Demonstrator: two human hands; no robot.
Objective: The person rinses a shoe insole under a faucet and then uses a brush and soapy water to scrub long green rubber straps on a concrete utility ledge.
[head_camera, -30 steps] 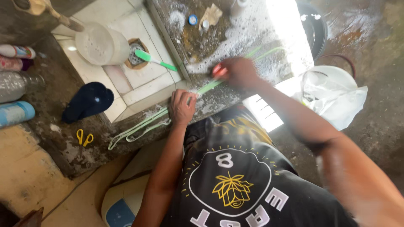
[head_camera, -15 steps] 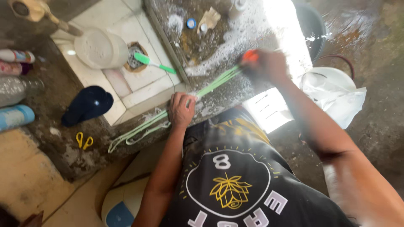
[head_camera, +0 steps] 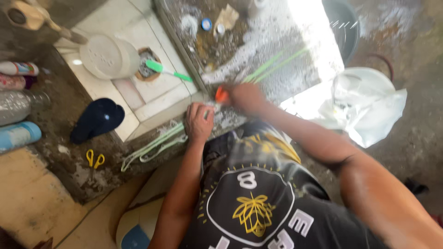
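Left hand [head_camera: 199,121] flat, pressing green cords [head_camera: 154,144] on wet, soapy tabletop [head_camera: 258,55]; right hand [head_camera: 244,97] grips orange brush [head_camera: 221,94]. Risk: cords slip off the edge.

Body as seen from the head camera: 2 bare arms, no sleeves reaching the forearms, no watch, rings or gloves on the left hand [head_camera: 199,121] or the right hand [head_camera: 247,97] — the right one blurred. Torso covered by a black T-shirt [head_camera: 258,203]. Print on the chest: a white ring outline, a yellow leaf-like emblem at its centre, short yellow ray dashes around the ring, white block lettering below and above — upside down in view. Fabric slightly creased near the waist.
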